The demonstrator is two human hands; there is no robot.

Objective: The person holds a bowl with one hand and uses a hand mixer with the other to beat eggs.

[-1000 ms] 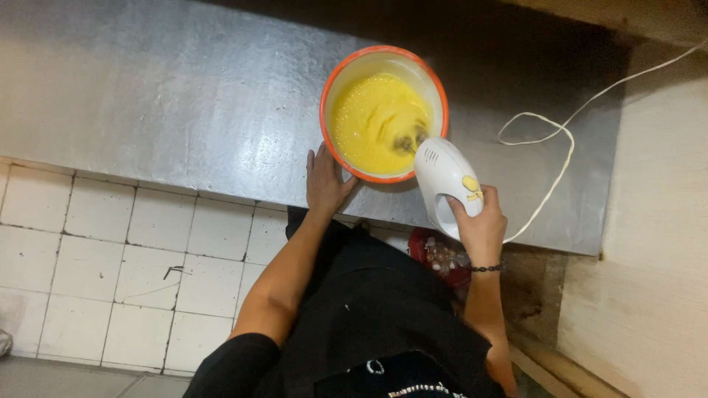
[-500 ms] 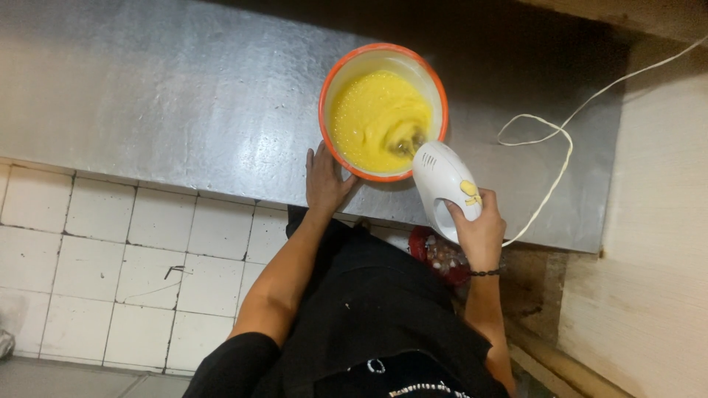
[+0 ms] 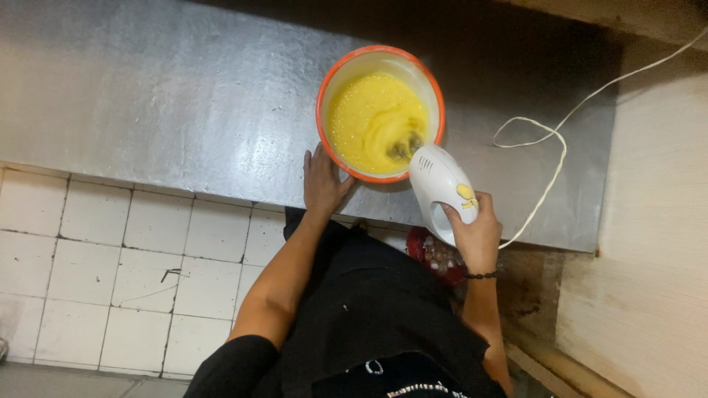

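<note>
The right hand (image 3: 476, 236) is wrapped tight around the handle of a white plastic electric hand mixer (image 3: 441, 188) with a yellow button on top, fingers curled fully through the grip. A dark beaded bracelet (image 3: 481, 276) sits on the wrist just behind the hand. Just beside that wrist, below the counter edge, part of a red container (image 3: 435, 258) shows, its contents too unclear to tell. From the hand, a thin white cord (image 3: 549, 173) loops away to the right across the counter and runs up toward the far corner.

The left hand (image 3: 322, 180) lies flat and open, fingers spread, on the grey metal countertop (image 3: 169, 110), its fingertips touching the near side of a round plastic bowl with an orange rim (image 3: 324, 96); it grips nothing.

Beyond both hands, the mixer tilts forward into the bowl, its beaters (image 3: 404, 147) sunk in frothy yellow batter (image 3: 361, 118) and blurred. White wall tiles (image 3: 110, 265) cover the counter's front, left of the left arm.
</note>
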